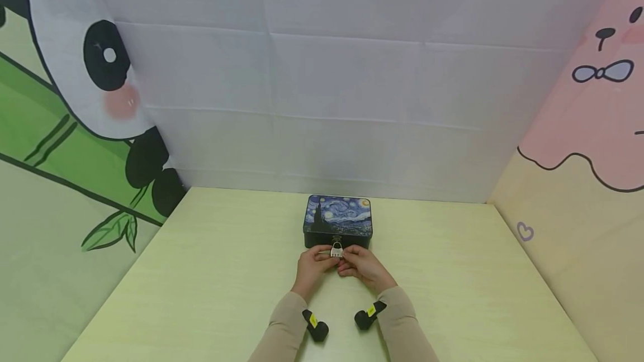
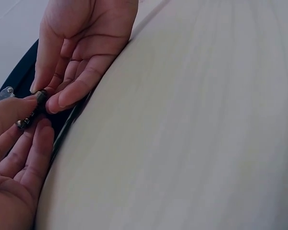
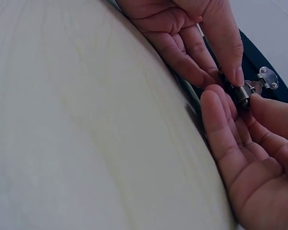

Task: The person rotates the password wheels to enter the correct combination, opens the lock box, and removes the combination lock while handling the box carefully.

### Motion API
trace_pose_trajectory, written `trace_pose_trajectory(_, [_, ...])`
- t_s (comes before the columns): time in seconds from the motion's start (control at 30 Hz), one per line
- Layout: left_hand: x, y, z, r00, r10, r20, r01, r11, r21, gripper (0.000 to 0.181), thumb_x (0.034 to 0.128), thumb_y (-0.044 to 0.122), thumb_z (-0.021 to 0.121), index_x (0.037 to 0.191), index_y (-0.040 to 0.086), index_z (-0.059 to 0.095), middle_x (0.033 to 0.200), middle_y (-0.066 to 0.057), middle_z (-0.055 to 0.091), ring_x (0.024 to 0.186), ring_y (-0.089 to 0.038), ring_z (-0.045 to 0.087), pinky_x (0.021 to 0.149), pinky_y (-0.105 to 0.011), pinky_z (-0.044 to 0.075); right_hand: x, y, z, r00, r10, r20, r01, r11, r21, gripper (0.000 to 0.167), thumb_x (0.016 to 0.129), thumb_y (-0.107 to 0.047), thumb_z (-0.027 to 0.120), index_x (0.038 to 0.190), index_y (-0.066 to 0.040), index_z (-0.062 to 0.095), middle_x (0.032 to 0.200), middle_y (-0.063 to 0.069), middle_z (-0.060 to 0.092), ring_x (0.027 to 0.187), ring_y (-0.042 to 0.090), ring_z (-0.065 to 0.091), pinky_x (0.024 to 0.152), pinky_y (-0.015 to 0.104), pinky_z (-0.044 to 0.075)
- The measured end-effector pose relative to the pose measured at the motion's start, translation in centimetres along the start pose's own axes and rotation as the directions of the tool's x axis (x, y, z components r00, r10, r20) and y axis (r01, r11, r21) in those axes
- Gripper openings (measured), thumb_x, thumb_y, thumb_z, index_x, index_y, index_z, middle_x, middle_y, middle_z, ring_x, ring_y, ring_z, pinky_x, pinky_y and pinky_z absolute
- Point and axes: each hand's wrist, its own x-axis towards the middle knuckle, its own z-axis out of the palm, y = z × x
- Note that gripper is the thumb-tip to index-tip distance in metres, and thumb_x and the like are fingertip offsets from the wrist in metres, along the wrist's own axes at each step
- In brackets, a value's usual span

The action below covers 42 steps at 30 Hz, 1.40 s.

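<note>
A small silver combination padlock (image 1: 336, 252) hangs at the front clasp of a dark tin box (image 1: 338, 218) with a blue starry-night picture on its lid. The left hand (image 1: 311, 270) pinches the padlock from its left side, and the right hand (image 1: 366, 267) pinches it from the right. In the left wrist view, thumbs and fingers of both hands meet around the padlock (image 2: 40, 98). The right wrist view has the padlock (image 3: 242, 93) between the fingertips, beside the metal clasp (image 3: 268, 79) on the box. Fingers cover part of the padlock.
The box stands on a pale wooden table (image 1: 226, 272) near its back edge. Behind it hangs a white cloth (image 1: 342, 82). Cartoon-printed panels stand at the left (image 1: 50, 261) and right (image 1: 578, 228). Black devices with yellow labels are strapped at both wrists.
</note>
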Motion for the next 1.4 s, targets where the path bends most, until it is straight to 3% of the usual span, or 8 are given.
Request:
trace_pose_trajectory(0.33, [0.58, -0.42, -0.69, 0.997, -0.052, 0.051, 0.055, 0.997, -0.054, 0.032, 0.0915, 0.007, 0.071, 0.117, -0.012, 0.067, 0.101, -0.021, 0.073, 0.082, -0.019, 0.072, 0.073, -0.030, 0.060, 0.20, 0.03, 0.14, 0.999, -0.001, -0.038, 0.001, 1.000, -0.021, 0.011, 0.106, -0.003, 0.044, 0.108, 0.005, 0.051, 0.086, 0.011, 0.061, 0.073, 0.013, 0.064, 0.071, 0.027, 0.058])
trace_pose_trajectory(0.47, [0.59, -0.47, -0.83, 0.997, -0.044, 0.066, 0.048, 0.997, -0.061, 0.034, 0.0922, 0.008, 0.071, 0.119, -0.013, 0.066, 0.105, -0.023, 0.071, 0.083, -0.023, 0.072, 0.074, -0.031, 0.060, 0.08, -0.06, 0.15, 0.999, 0.001, -0.039, -0.002, 1.000, -0.016, 0.011, 0.106, -0.002, 0.043, 0.108, 0.005, 0.051, 0.086, 0.011, 0.061, 0.073, 0.013, 0.064, 0.071, 0.028, 0.058])
trace_pose_trajectory(0.83, [0.69, -0.56, -0.81, 0.997, -0.050, 0.051, 0.053, 0.997, -0.049, 0.032, 0.0900, 0.003, 0.070, 0.119, -0.010, 0.067, 0.109, -0.024, 0.070, 0.082, -0.018, 0.072, 0.073, -0.028, 0.060, 0.13, -0.18, 0.17, 0.999, 0.006, -0.043, -0.007, 1.000, -0.022, 0.012, 0.106, -0.003, 0.044, 0.110, 0.006, 0.050, 0.087, 0.011, 0.061, 0.073, 0.013, 0.064, 0.072, 0.028, 0.058])
trace_pose_trajectory(1.13, [0.37, -0.43, -0.82, 0.997, -0.055, 0.049, 0.058, 0.996, -0.071, 0.032, 0.0909, 0.002, 0.070, 0.120, -0.011, 0.066, 0.111, -0.026, 0.068, 0.085, -0.021, 0.072, 0.076, -0.031, 0.060, -0.12, -0.11, 0.30, 0.999, 0.011, -0.037, -0.012, 1.000, -0.014, 0.013, 0.106, -0.003, 0.042, 0.111, 0.007, 0.051, 0.087, 0.011, 0.061, 0.074, 0.013, 0.064, 0.072, 0.027, 0.058])
trace_pose_trajectory(1.4, [0.42, -0.21, -0.73, 0.996, -0.078, 0.033, 0.081, 0.993, -0.087, 0.030, 0.0903, -0.001, 0.068, 0.119, -0.011, 0.067, 0.109, -0.026, 0.069, 0.077, -0.014, 0.071, 0.073, -0.029, 0.060, -0.15, -0.24, 0.29, 1.000, 0.006, -0.030, -0.007, 1.000, -0.016, 0.013, 0.106, -0.002, 0.041, 0.111, 0.006, 0.049, 0.088, 0.012, 0.061, 0.075, 0.014, 0.064, 0.073, 0.027, 0.058])
